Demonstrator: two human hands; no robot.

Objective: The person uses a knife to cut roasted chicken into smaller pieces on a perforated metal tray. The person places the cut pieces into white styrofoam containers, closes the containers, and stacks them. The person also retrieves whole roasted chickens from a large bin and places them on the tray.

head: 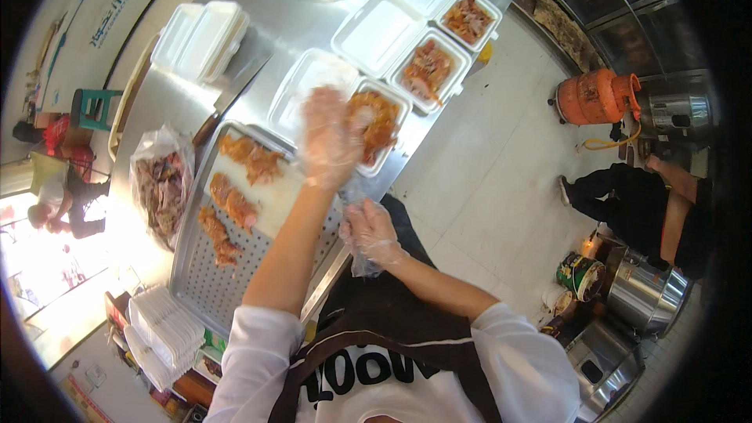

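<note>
My left hand (332,132), in a clear plastic glove and blurred, is over the near open white foam box, its fingers close to the cooked meat (374,120) inside; whether they hold anything is not plain. Lower down, my right hand (373,232), also gloved, is closed on a crumpled clear plastic bag (365,266) at the table's edge. Two more open foam boxes with meat (427,72) (467,19) stand farther along. Pieces of glazed meat (232,200) lie on a white cutting board (282,205) in a perforated metal tray (191,279).
On the steel table (282,29) are a knife (241,88), closed foam boxes (200,38) and a bag of meat scraps (158,191). Stacked foam boxes (164,329) stand lower left. An orange gas cylinder (593,97) and a person in dark clothes (634,205) are at right; another person (53,202) sits far left.
</note>
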